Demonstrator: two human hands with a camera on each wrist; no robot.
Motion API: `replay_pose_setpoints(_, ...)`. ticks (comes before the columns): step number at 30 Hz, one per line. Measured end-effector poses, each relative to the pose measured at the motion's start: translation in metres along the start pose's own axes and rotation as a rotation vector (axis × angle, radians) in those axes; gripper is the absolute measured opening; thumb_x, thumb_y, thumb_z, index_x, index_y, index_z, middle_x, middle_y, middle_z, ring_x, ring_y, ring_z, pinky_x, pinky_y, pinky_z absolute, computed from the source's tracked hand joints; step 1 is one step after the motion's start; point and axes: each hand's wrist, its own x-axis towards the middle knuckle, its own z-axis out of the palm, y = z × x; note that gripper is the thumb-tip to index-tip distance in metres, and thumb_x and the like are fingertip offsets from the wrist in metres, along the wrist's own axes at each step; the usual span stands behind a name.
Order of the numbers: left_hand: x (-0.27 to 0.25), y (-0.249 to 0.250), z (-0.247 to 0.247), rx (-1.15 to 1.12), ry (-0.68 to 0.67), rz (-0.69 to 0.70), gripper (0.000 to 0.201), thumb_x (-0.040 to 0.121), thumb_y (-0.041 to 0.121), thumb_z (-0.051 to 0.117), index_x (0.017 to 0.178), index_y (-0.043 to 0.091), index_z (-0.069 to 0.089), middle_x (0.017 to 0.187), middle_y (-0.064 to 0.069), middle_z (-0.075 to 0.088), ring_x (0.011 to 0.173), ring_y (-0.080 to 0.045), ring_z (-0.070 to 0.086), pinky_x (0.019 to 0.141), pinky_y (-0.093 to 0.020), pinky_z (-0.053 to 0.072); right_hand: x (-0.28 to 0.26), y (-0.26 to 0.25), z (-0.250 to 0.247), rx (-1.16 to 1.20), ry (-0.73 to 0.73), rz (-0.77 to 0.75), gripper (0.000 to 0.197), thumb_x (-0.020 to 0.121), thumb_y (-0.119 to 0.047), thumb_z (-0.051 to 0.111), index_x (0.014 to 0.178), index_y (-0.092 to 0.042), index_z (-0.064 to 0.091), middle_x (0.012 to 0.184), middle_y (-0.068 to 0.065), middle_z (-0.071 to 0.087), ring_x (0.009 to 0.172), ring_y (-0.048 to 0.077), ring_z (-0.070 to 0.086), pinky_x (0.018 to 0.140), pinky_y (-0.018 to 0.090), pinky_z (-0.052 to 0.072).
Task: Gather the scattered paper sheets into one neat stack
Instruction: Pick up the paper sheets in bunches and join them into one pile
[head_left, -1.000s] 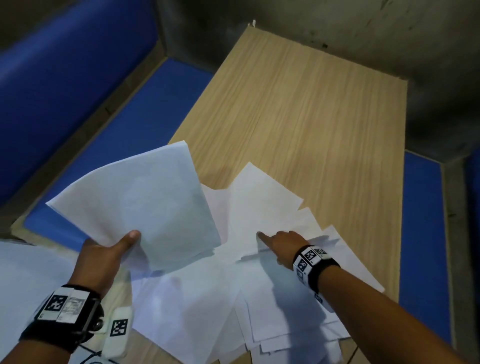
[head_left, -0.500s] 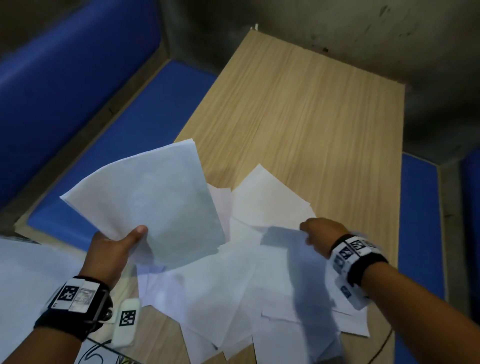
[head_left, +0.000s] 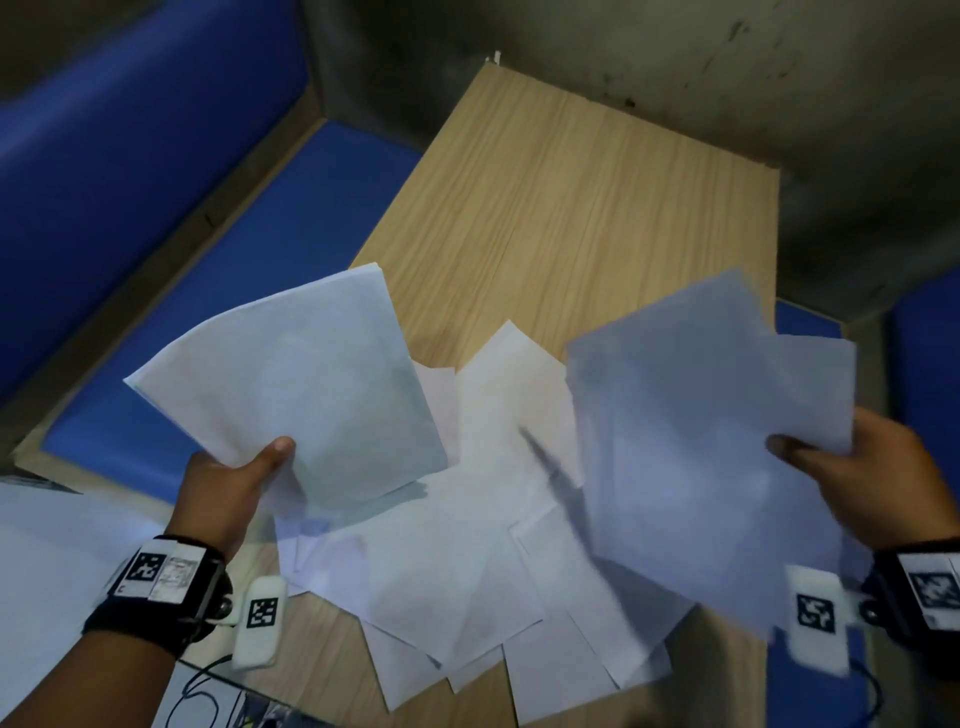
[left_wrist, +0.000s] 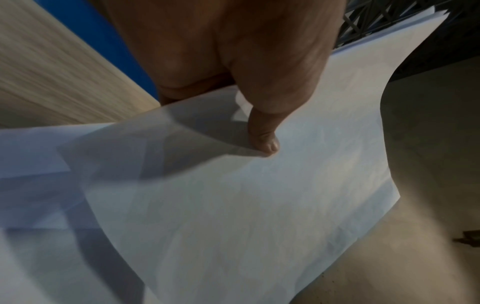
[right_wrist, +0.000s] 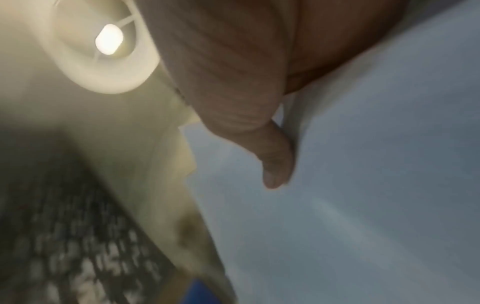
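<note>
Left hand (head_left: 228, 483) pinches a bundle's (head_left: 291, 384) near edge – right hand (head_left: 878, 478) pinches lifted sheets (head_left: 696, 447); bare desk (head_left: 587, 208) beyond both grips.

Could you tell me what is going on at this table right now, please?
A person is gathering loose paper. The left hand holds a bundle of sheets above the wooden table, and the right hand holds a few more sheets lifted off it. Scattered sheets still overlap on the table, so no single stack exists yet.
</note>
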Motion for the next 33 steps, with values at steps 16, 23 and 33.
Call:
replay_pose_setpoints(16,0.000,0.021,-0.061,-0.049,0.177,0.035,0.057,0.088,0.028,0.072,0.114,-0.021,0.057,0.110,-0.036,0.064,0.090,-0.037,0.063,0.069,-0.033,0.054,-0.062,0.012,0.289,0.254,-0.182,0.448,0.016,0.076,-0.010,0.075,0.087,-0.004,0.065,0.092,0.013,0.068,0.076,0.027,0.064,0.066,0.028,0.049)
replay_pose_setpoints(23,0.002,0.003,-0.071,-0.079,0.185,0.011,0.052,0.083,0.030,0.076,0.118,-0.007,0.063,0.109,-0.020,0.067,0.101,-0.032,0.063,0.089,-0.040,0.045,-0.050,0.016,0.308,0.152,-0.133,0.518,0.020,0.072,-0.008,0.075,0.083,0.000,0.061,0.080,0.012,0.063,0.069,0.026,0.059,0.057,0.026,0.044)
replay_pose_setpoints(33,0.005,0.003,-0.063,-0.054,0.135,0.017,0.047,0.085,0.031,0.075,0.116,-0.001,0.063,0.109,-0.016,0.067,0.100,-0.031,0.062,0.091,-0.042,0.046,-0.053,0.019,0.311,0.274,-0.055,0.501,0.037,0.074,0.002,0.069,0.100,-0.013,0.047,0.089,0.006,0.057,0.078,0.027,0.058,0.069,0.030,0.052)
